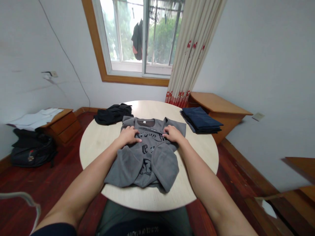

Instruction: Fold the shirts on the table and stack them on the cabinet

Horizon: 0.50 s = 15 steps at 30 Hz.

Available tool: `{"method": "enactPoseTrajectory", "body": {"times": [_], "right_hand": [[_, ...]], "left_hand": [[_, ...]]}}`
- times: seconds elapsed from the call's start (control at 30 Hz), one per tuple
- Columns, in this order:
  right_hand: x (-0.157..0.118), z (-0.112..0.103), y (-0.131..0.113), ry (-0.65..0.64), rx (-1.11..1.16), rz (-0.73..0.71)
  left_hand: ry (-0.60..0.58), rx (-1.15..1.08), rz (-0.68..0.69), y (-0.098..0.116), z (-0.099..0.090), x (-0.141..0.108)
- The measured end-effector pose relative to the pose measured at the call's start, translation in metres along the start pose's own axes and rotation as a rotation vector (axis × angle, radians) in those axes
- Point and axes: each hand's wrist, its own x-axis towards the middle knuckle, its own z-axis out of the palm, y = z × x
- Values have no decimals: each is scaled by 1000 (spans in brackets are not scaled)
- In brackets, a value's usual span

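A grey T-shirt [145,154] with black lettering lies on the round pale table [152,203], its collar toward the window and its lower parts folded inward over the front. My left hand [129,135] rests on its upper left part, fingers apart and bent on the cloth. On the upper right part is my right hand [171,133], fingers curled down against the fabric near the lettering; whether cloth is pinched under the fingertips is hard to make out.
Crumpled black clothing [114,114] lies at the table's back left. A stack of folded dark clothes [201,120] sits at the back right, near a wooden desk [219,103]. A black bag [31,149] stands on the floor at left.
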Motion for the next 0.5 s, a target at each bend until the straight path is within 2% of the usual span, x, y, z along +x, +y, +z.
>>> {"method": "enactPoseTrajectory", "body": {"times": [0.1,0.17,0.23,0.3,0.4,0.43,0.5], "right_hand": [[-3,-5,-8,50,-12,28],[-5,-11,-11,171,42,96],[-7,-17,-10,381,117,155],[-7,-24,-6,648,207,188],[-7,-31,10,1007,382,273],[-7,-31,17,1079,437,318],[-7,-30,30,1142,511,403]], "left_hand": [[38,-17,-2,-1,-1,1],[128,-95,15,-4,-2,2],[295,-238,66,-8,-7,2],[513,-409,105,-14,-15,0],[833,-633,53,-30,-28,-2],[914,-701,10,-37,-30,-2],[1032,-819,-85,-53,-30,0]]}}
